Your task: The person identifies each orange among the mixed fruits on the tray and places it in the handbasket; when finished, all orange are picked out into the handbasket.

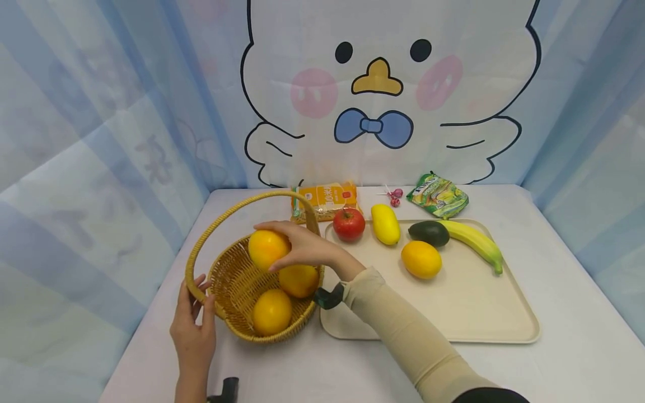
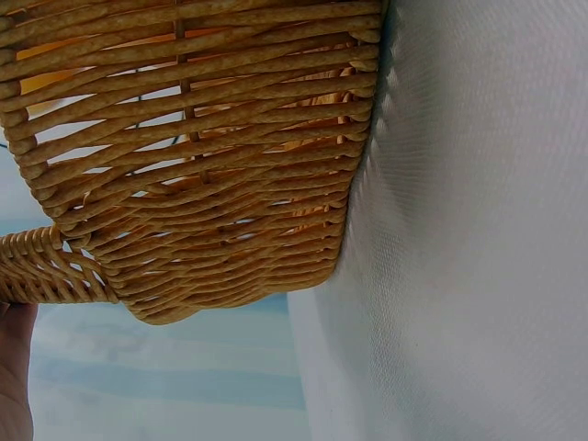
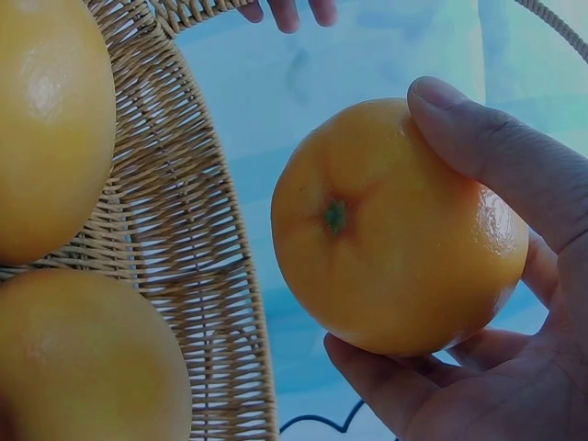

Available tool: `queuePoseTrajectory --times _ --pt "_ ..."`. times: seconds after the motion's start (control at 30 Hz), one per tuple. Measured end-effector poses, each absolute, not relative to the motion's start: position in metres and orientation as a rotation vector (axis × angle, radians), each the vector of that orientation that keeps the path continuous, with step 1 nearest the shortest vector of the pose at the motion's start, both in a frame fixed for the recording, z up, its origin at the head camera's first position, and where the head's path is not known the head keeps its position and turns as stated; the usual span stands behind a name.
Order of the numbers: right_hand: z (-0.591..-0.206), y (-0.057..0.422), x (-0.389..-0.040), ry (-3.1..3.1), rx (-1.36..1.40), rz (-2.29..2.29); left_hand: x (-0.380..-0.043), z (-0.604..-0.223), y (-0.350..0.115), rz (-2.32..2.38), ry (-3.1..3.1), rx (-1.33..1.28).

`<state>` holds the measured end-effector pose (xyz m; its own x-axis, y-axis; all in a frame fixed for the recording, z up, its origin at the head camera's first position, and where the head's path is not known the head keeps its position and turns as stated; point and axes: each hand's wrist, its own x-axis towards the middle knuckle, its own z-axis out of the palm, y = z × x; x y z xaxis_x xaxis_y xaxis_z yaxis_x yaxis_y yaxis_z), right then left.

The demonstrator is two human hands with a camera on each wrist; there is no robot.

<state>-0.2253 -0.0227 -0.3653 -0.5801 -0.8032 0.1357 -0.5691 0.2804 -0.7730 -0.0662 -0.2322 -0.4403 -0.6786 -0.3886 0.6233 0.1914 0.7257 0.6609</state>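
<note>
My right hand [image 1: 304, 246] grips an orange [image 1: 269, 249] above the wicker basket [image 1: 233, 280]. The right wrist view shows thumb and fingers around that orange [image 3: 386, 230], its green stem end facing the camera. Two more oranges lie inside the basket, one at the front [image 1: 272, 312] and one partly hidden under my right hand [image 1: 299, 281]. At the basket's left side, my left hand [image 1: 194, 330] holds the lower end of the arched handle [image 1: 201, 246]. The left wrist view is mostly woven basket wall [image 2: 202, 165], with only a bit of that hand at the edge.
Right of the basket lies a beige tray [image 1: 484, 313] with a red apple [image 1: 349, 224], a mango [image 1: 385, 224], an avocado [image 1: 428, 233], a lemon-like fruit [image 1: 421, 259] and a banana [image 1: 476, 243]. Behind are an orange packet [image 1: 327, 198], lollipops [image 1: 395, 196] and a green bag [image 1: 437, 195].
</note>
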Motion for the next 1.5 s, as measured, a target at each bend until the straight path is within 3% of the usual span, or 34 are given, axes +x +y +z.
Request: queuePoseTrajectory --times 1.5 --pt "-0.368 -0.056 -0.229 2.223 -1.269 -1.107 -0.069 -0.443 -0.234 -0.92 -2.056 0.051"
